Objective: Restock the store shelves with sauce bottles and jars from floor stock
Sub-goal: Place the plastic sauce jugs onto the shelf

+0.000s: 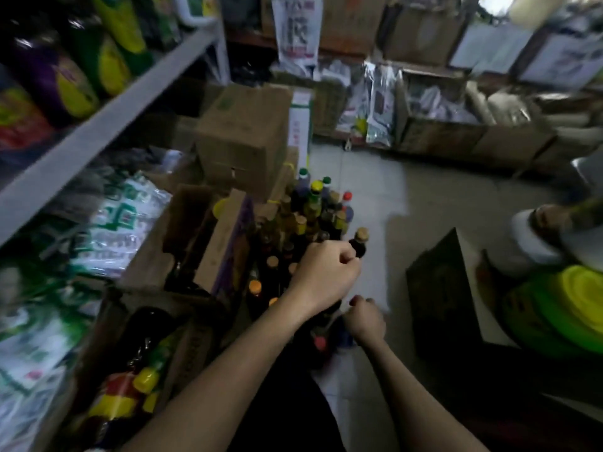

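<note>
Two hands in the floor stock. Left hand (326, 272) grips the neck of a dark bottle (359, 245) at the bottle cluster's (310, 216) right edge. Right hand (363, 321) is curled, around what I cannot tell. Risk: a sideways lift topples packed neighbours. Open cartons (208, 230) crowd the left, dark box (440, 288) the right.

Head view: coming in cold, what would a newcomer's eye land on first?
The crowd of dark sauce bottles with mixed-colour caps standing on the floor at centre, beside open brown cardboard boxes. At its right edge the left hand grips a dark bottle with a tan cap, with the right hand curled nearer the camera. Bright green round plastic items glow at right.
</note>
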Available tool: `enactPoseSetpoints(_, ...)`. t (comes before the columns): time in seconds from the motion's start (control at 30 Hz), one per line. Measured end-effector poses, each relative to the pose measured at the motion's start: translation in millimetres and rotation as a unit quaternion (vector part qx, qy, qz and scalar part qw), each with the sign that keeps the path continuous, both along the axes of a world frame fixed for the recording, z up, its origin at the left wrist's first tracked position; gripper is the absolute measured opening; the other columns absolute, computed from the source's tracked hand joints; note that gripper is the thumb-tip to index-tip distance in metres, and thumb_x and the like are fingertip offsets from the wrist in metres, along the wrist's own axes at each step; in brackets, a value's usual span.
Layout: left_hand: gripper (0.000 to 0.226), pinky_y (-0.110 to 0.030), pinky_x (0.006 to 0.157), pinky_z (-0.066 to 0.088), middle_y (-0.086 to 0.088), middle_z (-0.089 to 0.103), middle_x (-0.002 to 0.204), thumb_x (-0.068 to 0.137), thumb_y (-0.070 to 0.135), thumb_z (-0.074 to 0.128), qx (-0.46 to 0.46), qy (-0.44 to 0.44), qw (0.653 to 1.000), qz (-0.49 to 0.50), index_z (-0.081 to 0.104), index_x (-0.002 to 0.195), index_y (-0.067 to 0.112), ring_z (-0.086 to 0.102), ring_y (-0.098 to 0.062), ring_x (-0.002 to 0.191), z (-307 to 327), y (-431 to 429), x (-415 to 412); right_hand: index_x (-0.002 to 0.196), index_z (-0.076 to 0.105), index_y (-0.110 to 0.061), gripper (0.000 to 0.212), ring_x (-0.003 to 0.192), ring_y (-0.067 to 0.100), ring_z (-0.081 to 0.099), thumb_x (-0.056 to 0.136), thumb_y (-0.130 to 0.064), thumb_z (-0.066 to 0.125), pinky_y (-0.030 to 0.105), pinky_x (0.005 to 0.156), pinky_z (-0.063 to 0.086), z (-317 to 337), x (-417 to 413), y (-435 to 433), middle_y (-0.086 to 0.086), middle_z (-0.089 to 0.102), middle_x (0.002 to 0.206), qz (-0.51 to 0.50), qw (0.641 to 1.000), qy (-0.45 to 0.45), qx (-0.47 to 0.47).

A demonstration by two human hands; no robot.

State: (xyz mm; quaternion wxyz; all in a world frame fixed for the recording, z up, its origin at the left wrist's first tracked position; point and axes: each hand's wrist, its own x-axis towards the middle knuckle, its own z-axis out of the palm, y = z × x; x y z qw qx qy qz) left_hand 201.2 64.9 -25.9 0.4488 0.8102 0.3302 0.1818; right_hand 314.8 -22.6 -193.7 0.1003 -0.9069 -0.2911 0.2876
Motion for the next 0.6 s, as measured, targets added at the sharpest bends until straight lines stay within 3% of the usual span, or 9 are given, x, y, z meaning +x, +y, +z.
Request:
enactPoseSetpoints(0.13,0.028,-0.044,0.053,0.037,-0.020,0.049,0.059,0.075,0.015,0.057,-0.043,-0.013,0.999,-0.027,0.044,0.055,0.001,0.046,-0.028,0.055,-29.3,-6.1,5.8,0.130,0.045,-0.015,0.044,0.118,0.036,0.052,0.094,-0.038,0.054,0.040,0.091,0.044,-46.1,13.6,-21.0,0.016,0.053,0.127,0.028,0.996,0.058,-0.065)
enactPoseSetpoints(0.23,0.029,-0.046,0.051,0.035,-0.014,0.040,0.052,0.069,0.023,0.053,-0.033,-0.017,0.998,-0.043,0.037,0.051,0.007,0.044,-0.030,0.054,-34.1,-3.8,10.7,0.119,0.054,-0.016,0.034,0.104,0.034,0.063,0.099,-0.043,0.046,0.039,0.085,0.051,-62.3,13.8,-20.8,0.013,0.066,0.116,0.017,0.998,0.035,-0.044)
enactPoseSetpoints(0.33,0.030,-0.046,0.050,0.036,-0.003,0.036,0.047,0.069,0.026,0.053,0.002,0.005,0.998,-0.067,0.036,0.050,0.010,0.043,-0.026,0.052,-35.8,-1.5,11.5,0.108,0.061,-0.018,0.034,0.097,0.034,0.066,0.094,-0.047,0.051,0.036,0.076,0.051,-65.9,12.7,-19.3,0.011,0.069,0.106,-0.006,1.000,-0.010,-0.019)
enactPoseSetpoints(0.5,0.028,-0.045,0.049,0.035,-0.006,0.039,0.049,0.069,0.028,0.049,-0.008,0.024,0.999,-0.047,0.039,0.052,0.009,0.045,-0.031,0.053,-46.2,7.0,3.1,0.107,0.052,-0.016,0.023,0.092,0.034,0.066,0.093,-0.035,0.055,0.039,0.074,0.055,-47.9,15.0,-25.4,0.013,0.068,0.103,0.011,0.999,-0.049,-0.010)
enactPoseSetpoints(0.6,0.029,-0.036,0.047,0.032,0.003,0.043,0.049,0.079,0.030,0.050,0.010,0.067,0.998,0.003,0.044,0.055,0.016,0.044,-0.020,0.048,-49.5,8.6,-0.1,0.102,0.045,-0.017,0.020,0.087,0.032,0.064,0.093,-0.031,0.056,0.041,0.070,0.054,-2.6,27.3,-24.2,0.012,0.066,0.099,0.023,0.997,-0.069,0.027)
